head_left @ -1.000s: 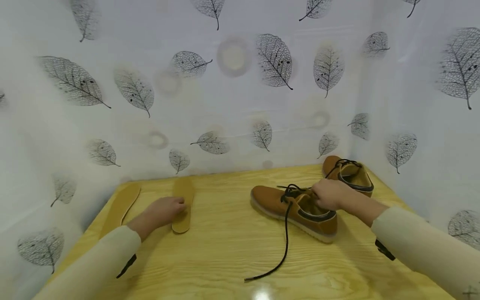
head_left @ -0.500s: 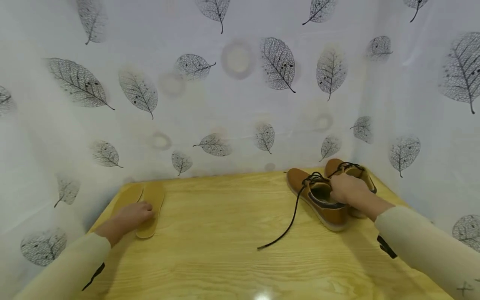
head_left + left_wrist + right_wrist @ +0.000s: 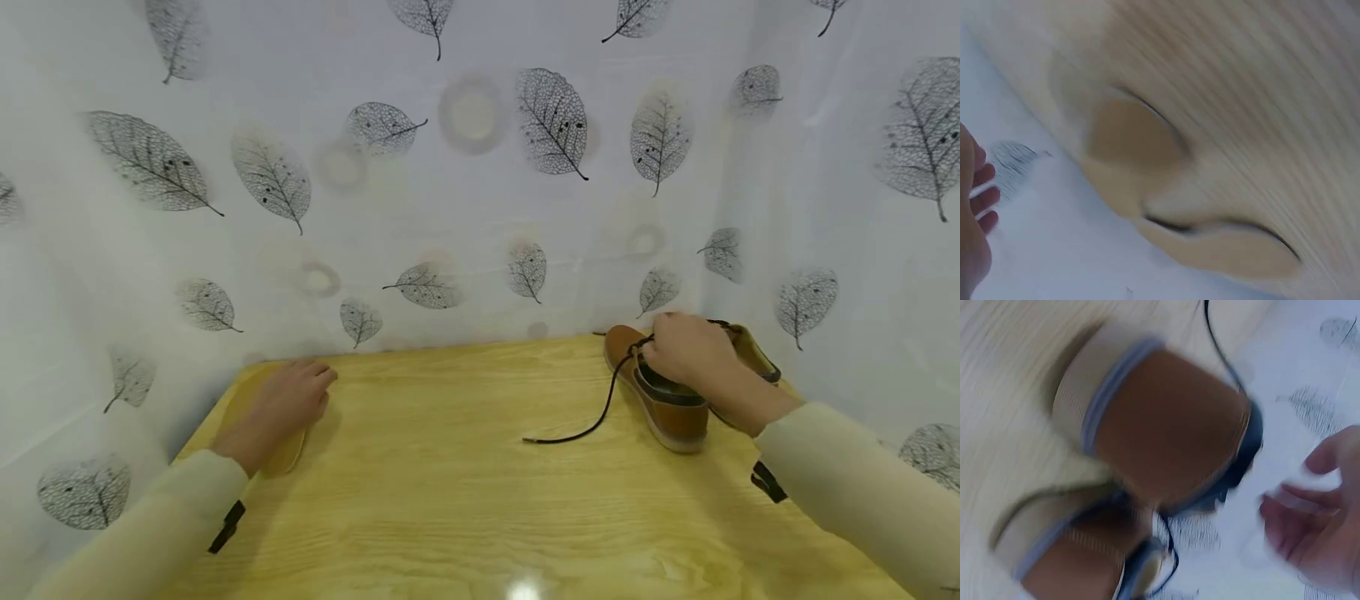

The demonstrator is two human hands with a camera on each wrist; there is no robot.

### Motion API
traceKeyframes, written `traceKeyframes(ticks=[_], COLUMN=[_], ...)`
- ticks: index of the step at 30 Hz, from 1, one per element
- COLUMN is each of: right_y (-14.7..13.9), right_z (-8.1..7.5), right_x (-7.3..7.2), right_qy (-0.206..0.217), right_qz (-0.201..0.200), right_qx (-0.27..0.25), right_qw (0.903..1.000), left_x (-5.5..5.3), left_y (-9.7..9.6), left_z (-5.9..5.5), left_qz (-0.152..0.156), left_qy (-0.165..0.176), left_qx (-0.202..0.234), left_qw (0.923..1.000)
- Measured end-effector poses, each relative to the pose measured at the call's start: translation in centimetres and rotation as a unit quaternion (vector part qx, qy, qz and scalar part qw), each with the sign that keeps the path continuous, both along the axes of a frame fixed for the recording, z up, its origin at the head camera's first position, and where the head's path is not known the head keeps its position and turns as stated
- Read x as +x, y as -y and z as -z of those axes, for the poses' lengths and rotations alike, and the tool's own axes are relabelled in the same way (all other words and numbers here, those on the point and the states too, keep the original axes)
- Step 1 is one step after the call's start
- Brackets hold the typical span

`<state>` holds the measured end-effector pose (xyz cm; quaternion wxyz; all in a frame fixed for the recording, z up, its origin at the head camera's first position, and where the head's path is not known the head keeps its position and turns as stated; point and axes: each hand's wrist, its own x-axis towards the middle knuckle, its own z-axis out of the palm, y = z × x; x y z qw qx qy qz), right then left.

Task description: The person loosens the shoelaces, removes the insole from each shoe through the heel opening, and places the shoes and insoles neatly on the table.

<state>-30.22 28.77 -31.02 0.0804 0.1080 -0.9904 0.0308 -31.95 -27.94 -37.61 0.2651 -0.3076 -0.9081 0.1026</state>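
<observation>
My left hand (image 3: 288, 404) is above a pair of tan insoles (image 3: 288, 457) on the left of the wooden table. Its fingers look relaxed and hold nothing, and in the left wrist view both insoles (image 3: 1229, 250) lie apart from them. On the right, my right hand (image 3: 690, 350) hovers over a brown lace-up shoe (image 3: 678, 425), hiding part of its opening. In the right wrist view the thumb and fingers are spread, clear of the shoes. A second brown shoe (image 3: 753, 354) stands close beside the first, partly covered by the hand and forearm.
One long black lace (image 3: 577, 435) trails from the nearer shoe across the table (image 3: 450, 475). Behind the table hangs a white curtain (image 3: 450, 200) with a leaf print, which also runs along both sides.
The left hand slid one insole leftward against the other, then let go and rose. The right hand moved the nearer shoe right and back beside its mate, then released it.
</observation>
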Motion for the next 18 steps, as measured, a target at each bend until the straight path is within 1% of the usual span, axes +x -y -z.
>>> traceKeyframes(ticks=[1,2,4,5,6,8,10,12,13,15,18], right_y=[0.8,1.8,3.5,4.3,5.0,6.2,7.0,7.5,7.7,8.0,8.1], right_z=[0.3,0.6,1.8,2.6,3.3,5.0,6.7,8.3,9.0,9.9,10.4], right_x=[-0.1,-0.3,-0.5,-0.6,-0.8,-1.1,-1.4,-1.5,-1.4,-1.2,-1.2], right_qy=[-0.018,-0.026,-0.032,-0.031,-0.025,-0.012,-0.008,0.005,0.011,0.02,0.019], right_qz=[-0.026,-0.051,-0.1,-0.119,-0.128,-0.136,-0.14,-0.143,-0.144,-0.147,-0.148], right_qx=[-0.007,-0.016,-0.026,-0.03,-0.035,-0.043,-0.046,-0.046,-0.043,-0.038,-0.037], right_qw=[0.9995,0.9982,0.9941,0.992,0.9908,0.9897,0.989,0.9887,0.9886,0.9882,0.9881], left_x=[-0.1,-0.1,0.0,0.1,0.2,0.5,0.8,1.1,1.3,1.6,1.8], left_y=[-1.2,-2.3,-4.6,-5.6,-6.5,-8.0,-9.1,-9.7,-9.9,-10.1,-10.2], left_z=[-0.1,-0.2,-0.2,-0.1,0.1,0.7,1.7,2.9,3.5,4.4,5.0], left_qz=[-0.013,-0.026,-0.058,-0.075,-0.086,-0.106,-0.11,-0.111,-0.11,-0.107,-0.102], left_qy=[0.011,0.024,0.054,0.07,0.086,0.108,0.117,0.128,0.134,0.136,0.111], left_qx=[0.032,0.06,0.091,0.099,0.107,0.119,0.131,0.136,0.131,0.121,0.098], left_qw=[0.9993,0.9976,0.9927,0.9898,0.9868,0.9813,0.9783,0.9762,0.976,0.9775,0.9837])
